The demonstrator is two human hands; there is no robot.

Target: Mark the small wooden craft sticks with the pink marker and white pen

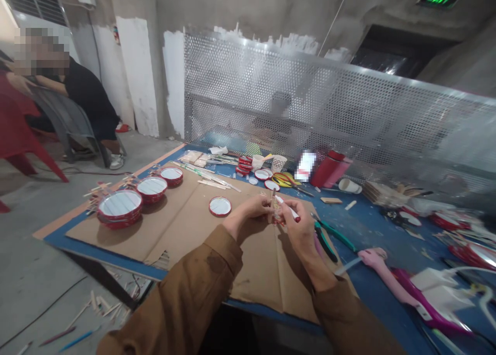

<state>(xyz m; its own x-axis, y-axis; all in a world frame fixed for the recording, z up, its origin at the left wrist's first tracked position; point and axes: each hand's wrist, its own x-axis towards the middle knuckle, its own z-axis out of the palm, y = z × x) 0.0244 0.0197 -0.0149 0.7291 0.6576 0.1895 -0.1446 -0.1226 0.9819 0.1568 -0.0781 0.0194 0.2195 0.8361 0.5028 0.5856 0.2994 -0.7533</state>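
Over the right part of a brown cardboard sheet [174, 231], my two hands are close together. My left hand [256, 209] pinches a small, thin piece [274, 200] whose details are too small to make out. In my right hand [300, 223] is a white pen-like tool with a dark red end [285, 208], its tip at the small piece. A round white lid with a red rim [220, 206] lies flat on the cardboard, left of my hands. Green-handled pliers [335, 234] rest just right of my right hand, partly hidden by it.
Stacks of red-rimmed lids [120, 209] stand at the left. Scissors [287, 180], a phone [305, 166] and a red bottle [329, 169] are at the back. A pink-purple glue gun [406, 293] lies right. A person [85, 91] sits at far left, behind a perforated panel [232, 86] another.
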